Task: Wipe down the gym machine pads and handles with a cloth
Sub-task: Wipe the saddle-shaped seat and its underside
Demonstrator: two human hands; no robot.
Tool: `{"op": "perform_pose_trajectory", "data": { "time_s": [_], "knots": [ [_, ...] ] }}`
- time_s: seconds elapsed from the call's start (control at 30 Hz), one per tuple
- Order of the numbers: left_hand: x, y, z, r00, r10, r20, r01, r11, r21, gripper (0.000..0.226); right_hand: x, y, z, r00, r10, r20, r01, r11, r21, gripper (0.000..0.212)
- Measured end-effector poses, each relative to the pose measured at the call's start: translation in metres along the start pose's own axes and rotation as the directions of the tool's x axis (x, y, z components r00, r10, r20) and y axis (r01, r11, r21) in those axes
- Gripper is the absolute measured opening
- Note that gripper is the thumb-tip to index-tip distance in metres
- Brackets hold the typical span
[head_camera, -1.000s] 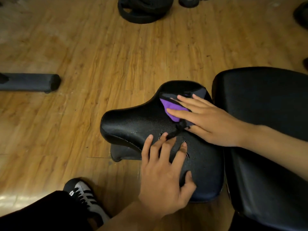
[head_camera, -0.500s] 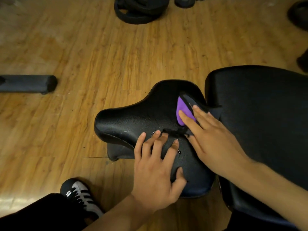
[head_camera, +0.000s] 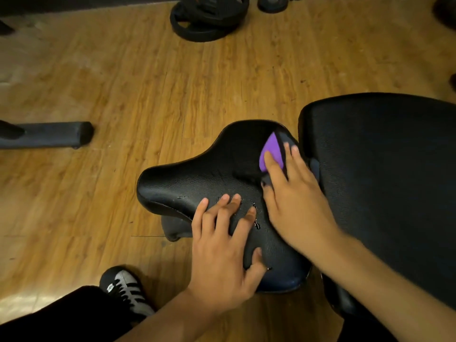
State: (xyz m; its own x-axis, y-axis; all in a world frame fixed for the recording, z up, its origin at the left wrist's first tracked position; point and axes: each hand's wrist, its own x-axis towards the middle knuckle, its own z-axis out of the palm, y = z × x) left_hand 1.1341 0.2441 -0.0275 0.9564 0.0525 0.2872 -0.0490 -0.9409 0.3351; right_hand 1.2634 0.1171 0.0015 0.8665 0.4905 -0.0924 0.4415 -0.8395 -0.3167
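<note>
**Purple cloth (head_camera: 271, 151) flat on a gym seat pad (head_camera: 197, 178)**

Spread at the pad's far right end, just beside the larger back pad (head_camera: 382, 169). Pressed down by the right grip (head_camera: 296, 201), released, fingers straight on top. Nearer, left grip (head_camera: 222, 250) also released, fingers splayed flat on the wet-beaded pad. Beyond, wooden floor (head_camera: 123, 82), weight plates (head_camera: 209, 18), a padded bar (head_camera: 49, 137); below, a striped shoe (head_camera: 125, 290).
</note>
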Motion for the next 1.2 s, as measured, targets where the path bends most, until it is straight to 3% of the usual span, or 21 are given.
{"op": "perform_pose_trajectory", "data": {
  "time_s": [0.07,0.2,0.33,0.47,0.6,0.77,0.9,0.97,1.1,1.2],
  "knots": [
    [0.001,0.000,-0.002,0.999,-0.004,0.039,0.003,0.999,0.037,0.059,-0.008,0.004,0.000,0.999,-0.002,0.049,0.004,0.999,-0.033,0.069],
    [0.005,0.003,-0.011,0.988,0.007,0.153,-0.037,0.981,0.192,0.061,0.041,0.006,0.000,1.000,0.019,0.016,-0.019,1.000,0.009,0.064],
    [0.019,-0.001,-0.025,0.952,0.092,0.292,-0.197,0.914,0.354,0.066,0.074,0.007,-0.002,0.999,0.051,0.013,-0.052,0.994,0.092,0.060],
    [0.041,-0.029,-0.041,0.866,0.323,0.382,-0.453,0.830,0.325,0.072,0.074,0.005,-0.003,0.997,0.073,0.010,-0.074,0.991,0.112,0.059],
    [0.059,-0.049,-0.040,0.750,0.460,0.476,-0.626,0.725,0.286,0.083,0.085,0.007,0.000,0.993,0.120,-0.018,-0.115,0.978,0.173,0.052],
    [0.086,-0.053,-0.039,0.680,0.516,0.520,-0.683,0.704,0.195,0.099,0.127,0.013,-0.013,0.982,0.163,0.095,-0.182,0.956,0.232,0.036],
    [0.088,-0.057,-0.034,0.673,0.543,0.502,-0.690,0.705,0.162,0.104,0.152,0.011,-0.023,0.958,0.210,0.194,-0.263,0.912,0.315,0.029],
    [0.086,-0.060,-0.031,0.668,0.561,0.489,-0.688,0.716,0.119,0.103,0.132,0.011,-0.014,0.976,0.173,0.131,-0.199,0.955,0.221,0.025],
    [0.088,-0.067,-0.024,0.640,0.626,0.445,-0.715,0.697,0.047,0.103,0.068,0.000,0.005,0.990,0.068,-0.121,-0.059,0.996,0.073,0.049],
    [0.087,-0.066,-0.027,0.618,0.614,0.492,-0.711,0.703,0.016,0.109,0.113,0.004,-0.005,0.996,0.091,0.012,-0.092,0.988,0.122,0.037]
  ]
}}
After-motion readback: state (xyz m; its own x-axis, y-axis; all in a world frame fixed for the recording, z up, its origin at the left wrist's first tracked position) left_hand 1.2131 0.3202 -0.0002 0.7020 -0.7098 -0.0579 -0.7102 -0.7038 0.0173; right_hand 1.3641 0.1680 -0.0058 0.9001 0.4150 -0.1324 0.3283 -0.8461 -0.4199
